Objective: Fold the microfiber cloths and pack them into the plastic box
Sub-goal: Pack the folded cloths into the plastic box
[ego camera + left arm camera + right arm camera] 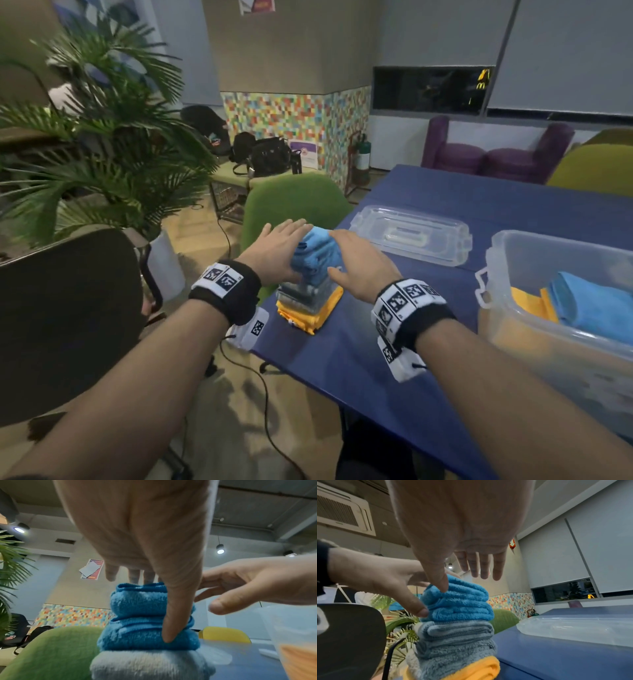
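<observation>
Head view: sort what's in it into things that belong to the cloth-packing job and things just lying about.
Part of the job:
- stack of folded blue, grey and yellow microfiber cloths
- clear plastic box with yellow and blue cloths inside
- clear plastic lid on the blue table
- left hand, right hand, at the stack's sides

Lying about:
- green chair
- palm plant
- black bags
- purple sofa

Blue table [428,192], green chair [294,202], potted palm [102,144], purple sofa [496,154], black bags [267,154]

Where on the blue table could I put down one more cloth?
Bare table lies between the cloth stack and the plastic box, and beyond the lid. It is crowded at the stack, where the left hand and right hand are.
</observation>
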Motion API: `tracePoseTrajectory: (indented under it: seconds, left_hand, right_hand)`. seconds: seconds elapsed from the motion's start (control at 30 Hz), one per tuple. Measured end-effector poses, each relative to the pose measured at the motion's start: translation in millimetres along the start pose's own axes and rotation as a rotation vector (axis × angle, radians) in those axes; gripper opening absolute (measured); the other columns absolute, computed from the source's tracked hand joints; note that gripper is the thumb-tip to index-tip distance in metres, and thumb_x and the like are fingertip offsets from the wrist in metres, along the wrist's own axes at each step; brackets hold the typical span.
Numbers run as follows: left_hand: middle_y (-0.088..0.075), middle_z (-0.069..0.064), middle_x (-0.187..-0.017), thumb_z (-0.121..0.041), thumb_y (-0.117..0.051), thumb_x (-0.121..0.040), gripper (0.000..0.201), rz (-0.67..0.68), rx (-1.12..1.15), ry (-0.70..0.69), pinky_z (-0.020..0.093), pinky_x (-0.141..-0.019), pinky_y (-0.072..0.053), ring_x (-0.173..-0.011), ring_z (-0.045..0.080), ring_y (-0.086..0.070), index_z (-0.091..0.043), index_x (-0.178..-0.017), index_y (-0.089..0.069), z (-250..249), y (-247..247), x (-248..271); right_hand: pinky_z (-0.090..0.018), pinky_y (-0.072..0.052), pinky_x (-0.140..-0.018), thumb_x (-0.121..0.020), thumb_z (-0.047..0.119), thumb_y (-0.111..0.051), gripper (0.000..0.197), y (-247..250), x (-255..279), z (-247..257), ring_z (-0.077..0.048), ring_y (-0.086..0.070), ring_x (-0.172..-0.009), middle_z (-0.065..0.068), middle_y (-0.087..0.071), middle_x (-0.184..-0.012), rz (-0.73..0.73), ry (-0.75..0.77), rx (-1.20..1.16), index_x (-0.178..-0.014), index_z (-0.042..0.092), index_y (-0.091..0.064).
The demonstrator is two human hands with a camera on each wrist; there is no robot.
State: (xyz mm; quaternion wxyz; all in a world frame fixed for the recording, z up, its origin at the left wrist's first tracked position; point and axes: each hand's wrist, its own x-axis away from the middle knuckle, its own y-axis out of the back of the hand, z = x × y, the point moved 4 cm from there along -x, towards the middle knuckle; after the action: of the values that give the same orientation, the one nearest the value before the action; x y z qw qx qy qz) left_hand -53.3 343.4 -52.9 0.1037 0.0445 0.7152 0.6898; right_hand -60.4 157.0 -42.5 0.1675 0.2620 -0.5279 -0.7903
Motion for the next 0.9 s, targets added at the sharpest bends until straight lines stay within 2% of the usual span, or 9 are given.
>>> tracePoseTrajectory:
  seconds: [0.1, 0.2, 0.33, 0.53, 0.7, 0.77, 0.83, 0.9]
  left_hand:
    - [-0.032, 0.002, -0.164, -0.045, -0.080, -0.077, 0.103, -0.050, -0.057, -0.055, 0.051, -0.120, -0.020, -0.151, 0.023, -0.029, -0.019, -0.159, -0.024, -2, -6, -3]
    - [-0.042, 0.002, -0.157, -0.044, -0.080, -0.075, 0.099, -0.052, -0.154, -0.097, 0.046, -0.118, -0.027, -0.144, 0.024, -0.040, -0.019, -0.156, -0.028, -3, -13, -4]
    - [-0.054, 0.003, -0.144, -0.039, -0.075, -0.078, 0.085, -0.083, -0.195, -0.132, 0.042, -0.113, -0.035, -0.132, 0.025, -0.052, -0.015, -0.150, -0.037, -3, -17, -7]
    - [-0.065, 0.005, -0.129, -0.034, -0.067, -0.084, 0.057, -0.203, -0.195, -0.135, 0.042, -0.110, -0.039, -0.122, 0.027, -0.060, -0.014, -0.135, -0.051, 0, -9, -13]
    - [-0.067, 0.010, -0.127, -0.030, -0.067, -0.083, 0.052, -0.342, -0.163, -0.133, 0.045, -0.107, -0.039, -0.119, 0.030, -0.061, -0.009, -0.130, -0.056, -5, 12, -16]
    - [-0.069, 0.011, -0.122, -0.031, -0.067, -0.082, 0.052, -0.414, -0.128, -0.124, 0.046, -0.103, -0.042, -0.114, 0.033, -0.064, -0.007, -0.127, -0.058, -9, 28, -15]
    - [-0.071, 0.010, -0.113, -0.036, -0.064, -0.080, 0.048, -0.471, -0.072, -0.123, 0.045, -0.096, -0.046, -0.103, 0.034, -0.066, -0.009, -0.120, -0.061, -17, 49, -11]
    - [-0.068, 0.006, -0.093, -0.040, -0.059, -0.079, 0.037, -0.522, 0.011, -0.167, 0.040, -0.077, -0.048, -0.084, 0.033, -0.063, -0.012, -0.103, -0.059, -32, 75, -6]
  right_hand:
    - [-0.041, -0.036, -0.115, -0.091, 0.025, -0.067, 0.077, -17, -17, -2, -0.024, -0.036, -0.146, -0.004, -0.032, -0.162, 0.019, -0.014, 0.005, -0.156, 0.013, -0.027]
    - [-0.045, -0.038, -0.115, -0.088, 0.023, -0.069, 0.088, -32, -25, -7, -0.022, -0.031, -0.149, -0.001, -0.021, -0.167, 0.046, -0.023, 0.017, -0.159, 0.017, -0.018]
    - [-0.046, -0.040, -0.113, -0.086, 0.020, -0.071, 0.091, -44, -27, -15, -0.022, -0.033, -0.148, 0.002, -0.018, -0.167, 0.040, -0.032, -0.011, -0.159, 0.019, -0.016]
    - [-0.049, -0.039, -0.113, -0.086, 0.025, -0.073, 0.098, -50, -32, -23, -0.022, -0.026, -0.151, 0.002, -0.010, -0.169, -0.010, 0.006, -0.005, -0.161, 0.019, -0.010]
    - [-0.046, -0.037, -0.116, -0.082, 0.025, -0.079, 0.111, -38, -34, -23, -0.021, -0.022, -0.153, 0.003, -0.004, -0.170, -0.117, 0.037, -0.064, -0.162, 0.019, -0.002]
    - [-0.044, -0.032, -0.120, -0.083, 0.028, -0.080, 0.113, -27, -32, -20, -0.018, -0.016, -0.155, 0.003, -0.002, -0.170, -0.183, 0.065, -0.102, -0.162, 0.019, -0.001]
    - [-0.045, -0.031, -0.121, -0.079, 0.028, -0.083, 0.117, -10, -28, -17, -0.017, -0.013, -0.156, 0.004, 0.000, -0.171, -0.256, 0.086, -0.126, -0.162, 0.021, 0.000]
    - [-0.048, -0.031, -0.121, -0.074, 0.026, -0.085, 0.121, 10, -23, -13, -0.019, -0.011, -0.156, 0.004, -0.001, -0.170, -0.333, 0.112, -0.141, -0.162, 0.022, -0.002]
